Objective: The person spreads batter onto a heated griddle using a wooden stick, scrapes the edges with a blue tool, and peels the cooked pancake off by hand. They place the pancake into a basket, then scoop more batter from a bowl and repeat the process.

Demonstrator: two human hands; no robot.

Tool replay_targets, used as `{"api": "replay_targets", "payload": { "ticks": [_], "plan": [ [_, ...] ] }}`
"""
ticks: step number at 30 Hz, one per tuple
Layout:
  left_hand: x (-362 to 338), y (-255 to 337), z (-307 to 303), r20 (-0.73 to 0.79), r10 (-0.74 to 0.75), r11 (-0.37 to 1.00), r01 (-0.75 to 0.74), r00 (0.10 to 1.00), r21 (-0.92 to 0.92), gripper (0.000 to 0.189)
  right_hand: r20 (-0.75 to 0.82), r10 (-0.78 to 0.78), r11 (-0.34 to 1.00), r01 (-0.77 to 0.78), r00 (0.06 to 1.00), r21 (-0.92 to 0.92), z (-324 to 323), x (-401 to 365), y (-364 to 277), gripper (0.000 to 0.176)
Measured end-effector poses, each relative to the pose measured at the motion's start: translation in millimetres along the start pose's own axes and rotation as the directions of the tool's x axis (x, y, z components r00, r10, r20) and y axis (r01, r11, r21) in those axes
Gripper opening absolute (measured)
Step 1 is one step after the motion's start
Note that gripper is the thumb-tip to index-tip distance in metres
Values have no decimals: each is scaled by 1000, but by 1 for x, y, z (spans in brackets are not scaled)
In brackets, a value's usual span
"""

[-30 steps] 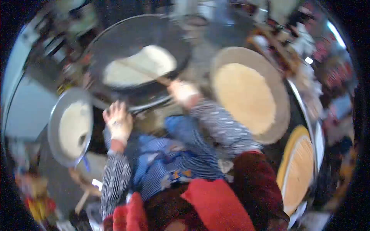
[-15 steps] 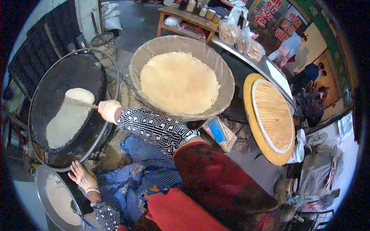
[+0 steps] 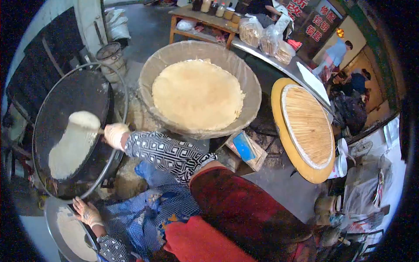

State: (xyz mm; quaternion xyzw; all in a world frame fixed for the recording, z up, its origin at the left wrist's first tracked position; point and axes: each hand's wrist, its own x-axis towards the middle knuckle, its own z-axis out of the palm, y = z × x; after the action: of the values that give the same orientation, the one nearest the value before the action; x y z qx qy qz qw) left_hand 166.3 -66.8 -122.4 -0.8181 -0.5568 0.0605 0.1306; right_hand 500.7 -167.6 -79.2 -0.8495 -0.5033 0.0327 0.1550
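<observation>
A wide dark round griddle [image 3: 65, 98] carries a long pale patch of batter [image 3: 70, 150]. My right hand [image 3: 115, 135], in a thin glove, is closed around the short wooden handle of a batter spreader [image 3: 101, 131], which reaches over the batter's right side; its blade hardly stands out from the batter. My left hand [image 3: 87, 213], also gloved, has its fingers apart at the lower edge of the metal ring [image 3: 125, 94] around the griddle. Just below that hand is a metal basin [image 3: 51, 214] holding pale batter [image 3: 74, 233].
Beyond my right arm stands a large cloth-lined basket [image 3: 251, 94] of thin flatbreads [image 3: 196, 94]. A round slatted mat [image 3: 305, 126] lies on a yellow board [image 3: 278, 102] at the right. Bagged goods [image 3: 270, 41] line a counter; jars [image 3: 228, 13] stand on a wooden table. People [image 3: 336, 52] are in the background.
My right hand has moved a little left and down with the spreader. The batter patch's upper end looks broader and less rounded. The whole view has shifted slightly.
</observation>
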Motion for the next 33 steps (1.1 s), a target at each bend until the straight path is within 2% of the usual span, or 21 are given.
{"api": "replay_targets", "payload": {
  "ticks": [2, 3, 4, 6, 8, 10, 11, 12, 14, 15, 17, 18, 19, 20, 21, 22, 26, 28, 30, 31, 33],
  "plan": [
    [-5, 12, 5, -111, 47, 999, -46, 993, 6, 64, 64, -49, 999, 49, 997, 7, 33, 9, 5, 22],
    [-13, 19, 15, -344, 192, 975, -219, 919, -43, 61, 25, -39, 996, 41, 999, -74, 37, 8, 18, 22],
    [-15, 31, 25, -311, 262, 958, -284, 914, -27, 60, -13, -39, 988, 37, 999, -149, 44, 10, 26, 22],
    [-32, 57, 0, -178, 184, 980, -195, 967, -48, 62, -72, 150, 980, -138, 986, 145, 18, 6, 11, 21],
    [-34, 54, -14, -133, 185, 981, -191, 974, -33, 65, 154, -70, 997, 73, 986, -13, 14, 8, -6, 20],
    [-36, 52, -18, -81, 150, 988, -151, 985, -16, 67, 120, -20, 997, 10, 993, 83, -9, -23, -11, 18],
    [-35, 49, -20, -132, 199, 979, -202, 971, -8, 66, 70, -86, 995, 89, 994, -36, 3, -19, 3, 18],
    [-35, 39, -22, -172, 233, 972, -234, 957, 12, 65, -65, 2, 1000, -4, 998, -31, 13, -8, 10, 18],
    [-43, 40, -53, -193, 256, 959, -273, 947, -71, 58, -97, -173, 972, 153, 980, -179, 3, -5, 11, 17],
    [-39, 36, -42, -339, 230, 952, -283, 912, -115, 47, -429, -321, 944, 250, 845, -215, 36, 9, 18, 14],
    [-32, 31, -34, -394, 216, 930, -311, 893, -194, 39, -162, -318, 946, 324, 934, 9, -7, -12, 1, 16],
    [-31, 31, -36, -316, 181, 954, -244, 931, -174, 42, -175, -301, 949, 312, 938, 37, 9, -7, 9, 16],
    [-30, 25, -29, -313, 198, 950, -260, 929, -170, 46, 138, -336, 929, 352, 932, -118, 7, 3, 25, 20],
    [-26, 23, -4, -265, 182, 967, -221, 947, -126, 50, 166, -272, 952, 291, 948, -99, 7, 8, 40, 25],
    [-25, 23, -5, -234, 162, 967, -202, 958, -157, 52, 11, -35, 994, 36, 999, -103, -1, 6, 30, 32],
    [-25, 23, -13, -192, 147, 972, -178, 970, -155, 54, 3, 48, 995, -48, 999, -92, -3, 8, 25, 35],
    [-22, 25, 0, -196, 114, 971, -151, 974, -185, 54, 71, -192, 970, 200, 979, -138, -1, -31, 13, 27],
    [-22, 16, -4, -241, 70, 967, -125, 968, -222, 54, 264, -154, 967, 200, 952, -158, -4, -44, 0, 29],
    [-21, 8, 3, -286, 34, 976, -94, 957, -196, 60, 12, -192, 978, 192, 981, -87, 17, -26, 36, 32],
    [-24, 8, 1, -326, -1, 980, -65, 945, -189, 42, -79, -165, 985, 160, 983, -71, 30, -7, 63, 35],
    [-30, 11, -6, -378, -59, 976, -27, 924, -218, 41, -84, -133, 973, 114, 987, -200, 0, -5, 42, 35]
  ]
}}
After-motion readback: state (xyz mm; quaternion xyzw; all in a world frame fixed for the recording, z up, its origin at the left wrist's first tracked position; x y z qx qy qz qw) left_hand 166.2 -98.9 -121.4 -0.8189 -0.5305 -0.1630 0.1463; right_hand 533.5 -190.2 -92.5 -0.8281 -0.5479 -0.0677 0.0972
